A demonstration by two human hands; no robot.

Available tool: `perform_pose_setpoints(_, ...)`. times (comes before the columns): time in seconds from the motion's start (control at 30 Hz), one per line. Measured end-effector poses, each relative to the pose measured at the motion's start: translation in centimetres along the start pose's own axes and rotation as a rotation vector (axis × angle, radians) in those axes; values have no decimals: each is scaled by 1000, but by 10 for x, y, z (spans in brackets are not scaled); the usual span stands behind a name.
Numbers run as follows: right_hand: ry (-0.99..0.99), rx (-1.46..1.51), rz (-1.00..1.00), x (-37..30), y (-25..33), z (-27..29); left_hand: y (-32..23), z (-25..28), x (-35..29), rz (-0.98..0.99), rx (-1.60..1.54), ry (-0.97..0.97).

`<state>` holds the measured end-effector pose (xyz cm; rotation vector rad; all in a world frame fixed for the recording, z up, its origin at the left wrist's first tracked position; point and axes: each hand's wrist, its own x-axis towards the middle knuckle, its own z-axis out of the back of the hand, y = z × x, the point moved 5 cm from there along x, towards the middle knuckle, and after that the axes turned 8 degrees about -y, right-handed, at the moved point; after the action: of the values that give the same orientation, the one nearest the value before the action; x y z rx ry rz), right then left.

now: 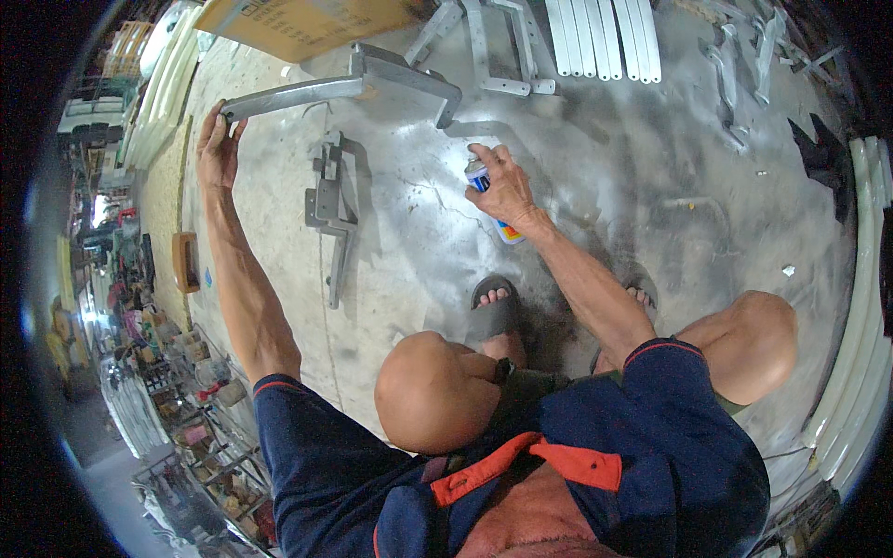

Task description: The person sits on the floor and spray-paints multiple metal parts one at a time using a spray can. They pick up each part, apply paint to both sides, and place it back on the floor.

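Note:
At the far left, my left hand (219, 149) pinches one end of a bent grey metal bracket (302, 95). The bracket reaches rightward in a long flat arm, then an angled section whose end points down toward the floor. My right hand (507, 191) is wrapped around a spray can (508, 232) with a blue, white and orange label, one finger up at its top. The can is apart from the bracket, nearer to me and to its right. Between my arms a second grey metal bracket (330, 209) with holes lies on the floor.
Several flat pale strips (603, 37) lie in a row at the far side, beside more grey brackets (502, 46). A cardboard sheet (298, 26) is at the far left. Long pale tubes (860, 325) run along the right. Shelves of clutter (200, 391) line the left.

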<state>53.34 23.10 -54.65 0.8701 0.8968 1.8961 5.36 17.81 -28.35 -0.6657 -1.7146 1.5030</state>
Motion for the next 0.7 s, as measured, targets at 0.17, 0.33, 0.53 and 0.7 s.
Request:
perform_pose_setpoints(0.17,-121,-6,-6,28,7,9,3,4,-9,21,-1,0)
perform_pose_setpoints(0.33,-284,90,134,66,25,49,2,-5,-14,37,28,-85)
perform_pose_setpoints(0.53,-455,206,449,85,66,105,7,-17,-6,62,51,-202)
perform_pose_setpoints(0.7,-299,103,296,96,88,127,15,-19,6,-82,-34,-310)
